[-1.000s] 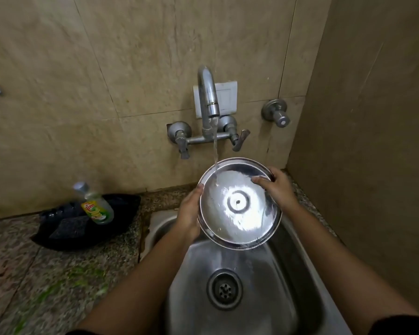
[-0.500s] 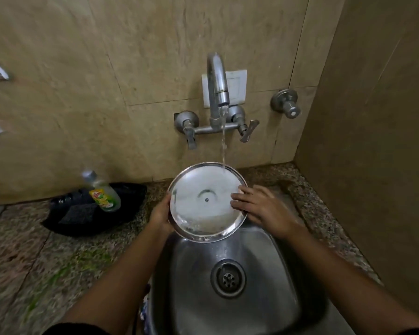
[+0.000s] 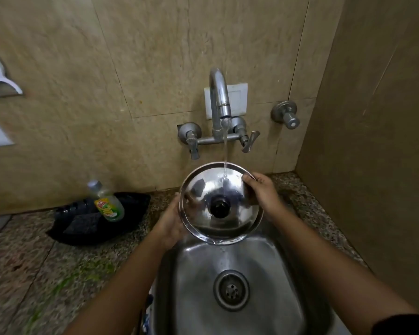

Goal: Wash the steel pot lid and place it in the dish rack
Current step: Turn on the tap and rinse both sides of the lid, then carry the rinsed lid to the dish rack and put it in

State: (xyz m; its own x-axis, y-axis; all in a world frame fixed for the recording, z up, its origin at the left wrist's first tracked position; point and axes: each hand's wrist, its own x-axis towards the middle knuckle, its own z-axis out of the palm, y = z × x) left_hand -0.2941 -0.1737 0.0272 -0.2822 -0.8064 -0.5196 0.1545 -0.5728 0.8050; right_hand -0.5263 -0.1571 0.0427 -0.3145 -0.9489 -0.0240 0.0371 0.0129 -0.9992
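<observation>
Lid: your steel pot lid (image 3: 221, 204) is held over the back of the sink (image 3: 288, 298), knob side (image 3: 220, 209) facing you, tilted so water runs off its near rim.
Left hand: your left hand (image 3: 171, 222) grips the lid's left edge, fingers hidden behind it, forearm reaching in from the lower left.
Right hand: your right hand (image 3: 261, 192) clamps the upper right rim, thumb on the face.
Tap: the faucet (image 3: 219, 102) above the sink pours onto the lid's upper part.
Left of the sink: a soap bottle (image 3: 105, 201) leans in a black tray (image 3: 131, 209).
</observation>
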